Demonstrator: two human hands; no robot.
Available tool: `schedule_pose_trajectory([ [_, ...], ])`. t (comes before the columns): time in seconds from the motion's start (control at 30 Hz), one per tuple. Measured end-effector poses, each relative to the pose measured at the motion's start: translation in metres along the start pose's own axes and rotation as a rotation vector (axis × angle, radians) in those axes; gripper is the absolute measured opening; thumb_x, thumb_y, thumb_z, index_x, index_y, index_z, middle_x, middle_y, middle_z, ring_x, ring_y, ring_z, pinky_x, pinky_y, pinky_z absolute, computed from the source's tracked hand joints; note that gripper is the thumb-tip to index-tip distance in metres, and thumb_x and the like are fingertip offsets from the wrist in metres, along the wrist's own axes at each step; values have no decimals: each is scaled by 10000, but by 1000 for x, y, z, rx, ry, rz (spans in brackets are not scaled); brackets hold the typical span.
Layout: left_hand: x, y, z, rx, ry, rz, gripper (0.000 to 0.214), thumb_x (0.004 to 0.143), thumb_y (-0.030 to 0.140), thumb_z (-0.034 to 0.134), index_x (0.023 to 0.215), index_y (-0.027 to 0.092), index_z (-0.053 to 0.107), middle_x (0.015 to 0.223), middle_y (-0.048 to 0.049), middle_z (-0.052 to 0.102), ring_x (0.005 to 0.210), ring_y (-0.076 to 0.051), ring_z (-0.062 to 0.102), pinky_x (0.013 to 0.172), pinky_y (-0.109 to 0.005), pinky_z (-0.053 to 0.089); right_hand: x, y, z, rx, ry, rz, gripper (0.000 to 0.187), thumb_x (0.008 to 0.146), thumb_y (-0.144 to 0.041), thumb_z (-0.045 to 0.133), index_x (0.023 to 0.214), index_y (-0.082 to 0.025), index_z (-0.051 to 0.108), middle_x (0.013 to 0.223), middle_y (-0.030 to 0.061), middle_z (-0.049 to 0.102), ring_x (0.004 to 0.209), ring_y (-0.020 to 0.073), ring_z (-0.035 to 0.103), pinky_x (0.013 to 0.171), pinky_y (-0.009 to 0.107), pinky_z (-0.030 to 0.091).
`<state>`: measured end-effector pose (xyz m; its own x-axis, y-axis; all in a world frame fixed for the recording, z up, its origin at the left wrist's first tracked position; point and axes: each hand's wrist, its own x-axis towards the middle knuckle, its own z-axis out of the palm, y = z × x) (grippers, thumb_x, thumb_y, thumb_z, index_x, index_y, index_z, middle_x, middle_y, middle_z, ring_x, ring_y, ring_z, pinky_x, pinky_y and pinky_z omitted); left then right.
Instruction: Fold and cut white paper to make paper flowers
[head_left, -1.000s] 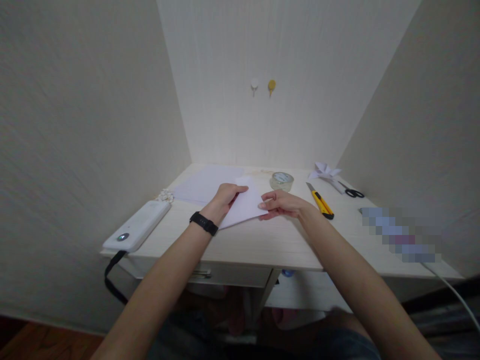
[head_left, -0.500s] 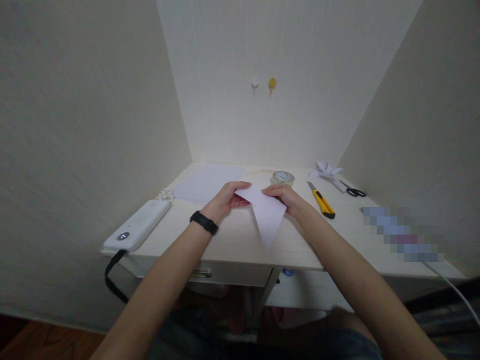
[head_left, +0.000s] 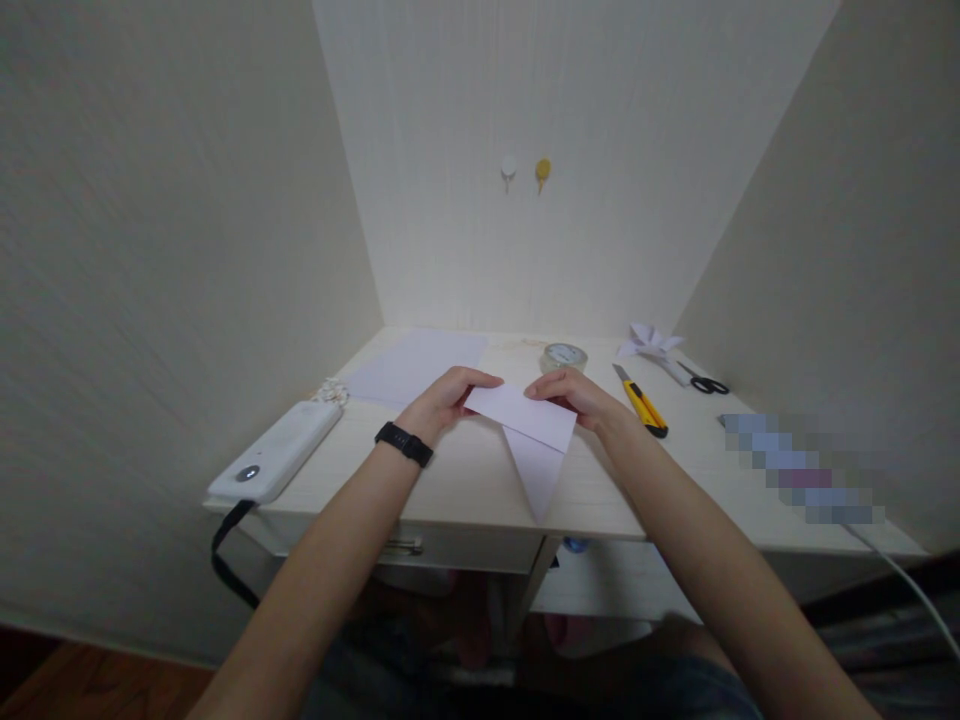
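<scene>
A folded sheet of white paper (head_left: 517,415) is held between my two hands above the desk, with a pointed flap hanging down toward the front edge. My left hand (head_left: 452,393) pinches its left end, thumb on top and the other fingers partly hidden underneath. At the upper right side, my right hand (head_left: 571,392) grips the paper, its fingers closed on the edge. Just behind the right hand stands a roll of clear tape (head_left: 564,357). A yellow utility knife (head_left: 642,402), blade out, lies to the right of that hand.
Flat white paper (head_left: 420,362) lies at the back left. A white power bank (head_left: 277,452) with a black strap rests on the left edge. At the right are a paper pinwheel (head_left: 649,341), black-handled scissors (head_left: 706,382) and a blurred-out item (head_left: 799,468). Walls enclose three sides.
The paper has tilted, so a broad folded band now shows across its top with the pointed flap below. Both hands keep hold, having shifted only slightly.
</scene>
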<state>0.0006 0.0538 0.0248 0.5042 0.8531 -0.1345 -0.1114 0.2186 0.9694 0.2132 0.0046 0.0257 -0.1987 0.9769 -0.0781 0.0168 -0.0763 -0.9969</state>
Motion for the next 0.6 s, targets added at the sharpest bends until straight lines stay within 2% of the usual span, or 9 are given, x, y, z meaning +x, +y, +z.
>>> schedule_pose_trajectory([
  [0.1, 1, 4, -1, -140, 99, -60, 107, 622, 100, 728, 708, 103, 665, 728, -97, 700, 627, -172, 622, 631, -306, 527, -1, -2, -6, -3, 3, -27, 142, 541, -195, 813, 650, -142, 739, 637, 56, 690, 543, 125, 579, 502, 246, 433],
  [0.23, 2, 8, -2, -235, 228, 19, 168, 627, 45, 711, 781, 98, 668, 773, -84, 705, 643, -159, 630, 644, -290, 541, -2, -3, -22, 52, 26, -49, 121, 555, -179, 802, 649, -155, 728, 687, 89, 709, 582, 163, 630, 590, 298, 533],
  [0.37, 3, 8, -6, -330, 369, 85, 143, 675, 19, 677, 791, 100, 659, 795, -84, 708, 644, -143, 634, 626, -266, 550, 0, -1, -41, 126, 77, -37, 153, 575, -168, 795, 701, -127, 719, 695, 115, 720, 586, 177, 651, 638, 327, 562],
  [0.47, 3, 5, -8, -352, 333, 140, 104, 732, 54, 669, 829, 93, 674, 848, -107, 723, 708, -171, 663, 665, -299, 577, 4, 0, -43, 244, 184, -78, 186, 630, -235, 783, 786, -159, 718, 774, 98, 740, 675, 186, 675, 668, 317, 561],
  [0.53, 5, 0, -8, -330, 289, 161, 97, 746, 80, 688, 842, 81, 678, 867, -120, 726, 732, -183, 669, 689, -323, 585, 7, 2, -36, 285, 208, -123, 237, 668, -316, 786, 866, -207, 712, 845, 62, 741, 736, 183, 676, 672, 306, 551],
  [0.6, 6, -3, -6, -311, 242, 173, 109, 741, 117, 721, 829, 72, 676, 855, -126, 724, 723, -184, 662, 702, -338, 582, 10, 5, -25, 234, 212, -138, 263, 673, -375, 803, 870, -235, 697, 823, 28, 716, 708, 166, 649, 633, 286, 523],
])
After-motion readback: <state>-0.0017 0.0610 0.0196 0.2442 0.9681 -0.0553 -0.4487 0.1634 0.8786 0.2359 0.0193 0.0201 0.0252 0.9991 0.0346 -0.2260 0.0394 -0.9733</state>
